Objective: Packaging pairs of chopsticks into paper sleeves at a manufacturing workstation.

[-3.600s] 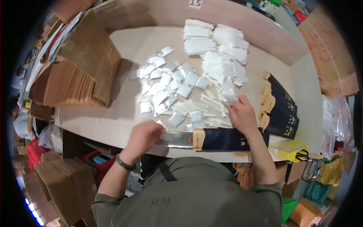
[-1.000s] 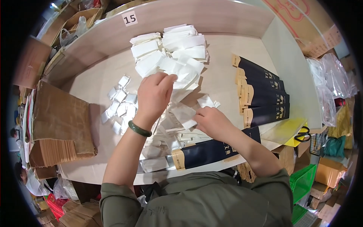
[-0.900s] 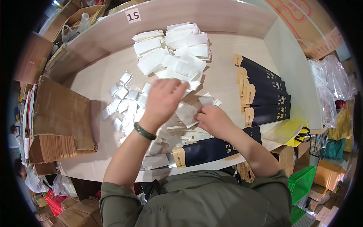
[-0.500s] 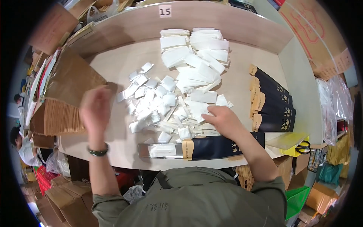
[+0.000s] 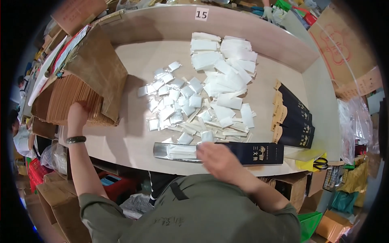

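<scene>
A long, narrow dark blue packet [image 5: 251,154] lies along the table's front edge. Its left part is clear and shiny [image 5: 161,150], with a white flat piece [image 5: 182,152] inside. My right hand [image 5: 219,162] is over the packet's middle, beside the white piece; its fingers are blurred and hide the part under them. At the left, my left hand [image 5: 78,115] reaches into a tight row of thin brown cardboard pieces [image 5: 67,101] standing in an open cardboard box [image 5: 107,77]. Its fingertips are hidden among the pieces, so its grip does not show.
Small clear-wrapped white packets [image 5: 178,97] are heaped mid-table. Behind them are piled white flat slips [image 5: 206,60]. Several dark blue packets with tan ends [image 5: 293,117] lie fanned at the right. Black-handled scissors [image 5: 320,163] sit in a yellow holder at the right front corner.
My left hand has gone from above the table to the brown cardboard pieces. My right hand has left the white slips and come nearer, onto the packet. The whole view has shifted slightly.
</scene>
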The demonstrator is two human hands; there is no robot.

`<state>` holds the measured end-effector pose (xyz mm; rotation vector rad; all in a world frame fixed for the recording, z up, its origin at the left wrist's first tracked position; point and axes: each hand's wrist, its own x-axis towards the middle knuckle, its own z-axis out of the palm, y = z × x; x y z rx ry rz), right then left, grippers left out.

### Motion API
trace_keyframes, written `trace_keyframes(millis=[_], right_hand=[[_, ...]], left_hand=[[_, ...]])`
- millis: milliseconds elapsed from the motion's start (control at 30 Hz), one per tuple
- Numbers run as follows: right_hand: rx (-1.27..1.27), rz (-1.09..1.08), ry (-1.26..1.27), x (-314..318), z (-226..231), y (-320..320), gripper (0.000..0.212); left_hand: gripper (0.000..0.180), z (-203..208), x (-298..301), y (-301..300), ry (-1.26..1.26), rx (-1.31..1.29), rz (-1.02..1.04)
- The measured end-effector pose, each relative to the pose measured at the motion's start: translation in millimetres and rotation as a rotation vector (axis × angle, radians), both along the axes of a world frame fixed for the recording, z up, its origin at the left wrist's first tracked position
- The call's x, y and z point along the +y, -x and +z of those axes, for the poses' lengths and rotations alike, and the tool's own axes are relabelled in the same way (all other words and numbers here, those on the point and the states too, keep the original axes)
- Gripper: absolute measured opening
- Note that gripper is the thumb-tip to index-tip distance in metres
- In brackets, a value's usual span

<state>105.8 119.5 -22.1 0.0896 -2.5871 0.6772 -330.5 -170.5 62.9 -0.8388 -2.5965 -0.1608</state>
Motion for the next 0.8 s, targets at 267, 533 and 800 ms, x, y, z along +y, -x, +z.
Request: trace_keyframes(millis=[267,533,800], right_hand=[[-0.208,0.151,-0.155,-11,-14,3,0.045],[-0.211,-0.02,0.04,-6,-1,-3,0.046],[-0.299,-0.007,0.007,6,1,-6,0.032]], left_hand=[[0.025,-17,14,12,0.088,-0.225,0.029],[0.014,-92,-35,-142,-1.159,-0.66,0.072],[0.004,-98,25,-182,-0.455,-1.31,-0.21]])
